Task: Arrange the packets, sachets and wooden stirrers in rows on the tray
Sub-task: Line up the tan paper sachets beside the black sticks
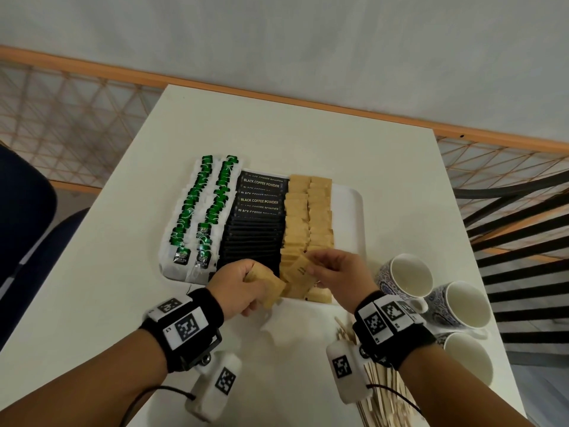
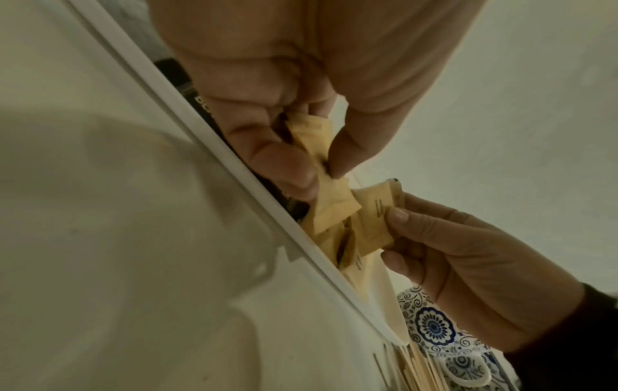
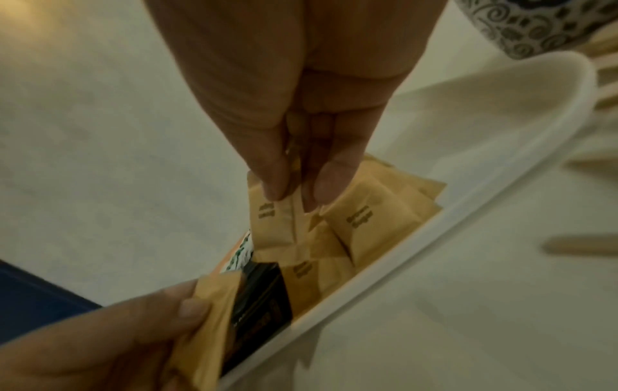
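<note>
Left hand point(image 1: 243, 285) pinches crinkled tan paper sachets point(image 1: 271, 288) | right hand point(image 1: 335, 272) pinches one sachet point(image 1: 300, 268)

A white table point(image 1: 277, 134) carries everything. A white tray point(image 1: 348, 211) sits in the middle of it. To the right of the tray stand three cups point(image 1: 406, 275) with blue patterns, close together. In front of the tray, toward the person, lies a pile of wooden stirrers point(image 1: 381, 392). A bit of crumpled white wrapping point(image 1: 283, 329) lies just in front of the tray, left of the stirrers.
</note>
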Action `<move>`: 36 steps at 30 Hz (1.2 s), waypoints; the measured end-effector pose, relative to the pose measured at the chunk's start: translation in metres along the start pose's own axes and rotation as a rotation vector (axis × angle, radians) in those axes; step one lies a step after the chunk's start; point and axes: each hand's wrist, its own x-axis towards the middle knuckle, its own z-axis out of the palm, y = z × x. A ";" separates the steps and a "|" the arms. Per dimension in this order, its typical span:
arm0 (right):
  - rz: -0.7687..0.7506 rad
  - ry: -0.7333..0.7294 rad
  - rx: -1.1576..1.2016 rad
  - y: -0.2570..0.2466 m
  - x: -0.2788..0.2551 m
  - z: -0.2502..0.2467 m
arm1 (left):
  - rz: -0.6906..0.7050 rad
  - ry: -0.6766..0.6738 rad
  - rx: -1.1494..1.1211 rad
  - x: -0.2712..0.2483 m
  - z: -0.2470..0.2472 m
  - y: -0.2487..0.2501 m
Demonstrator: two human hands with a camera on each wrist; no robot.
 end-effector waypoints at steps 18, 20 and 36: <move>-0.350 0.024 -0.207 -0.007 -0.015 0.012 | -0.057 -0.099 -0.104 -0.002 0.011 0.012; -0.387 -0.066 -0.324 -0.009 -0.019 0.012 | -0.019 -0.090 -0.056 -0.002 0.011 0.012; -0.154 -0.007 -0.346 -0.002 -0.006 0.001 | 0.103 0.095 0.187 0.004 -0.004 0.011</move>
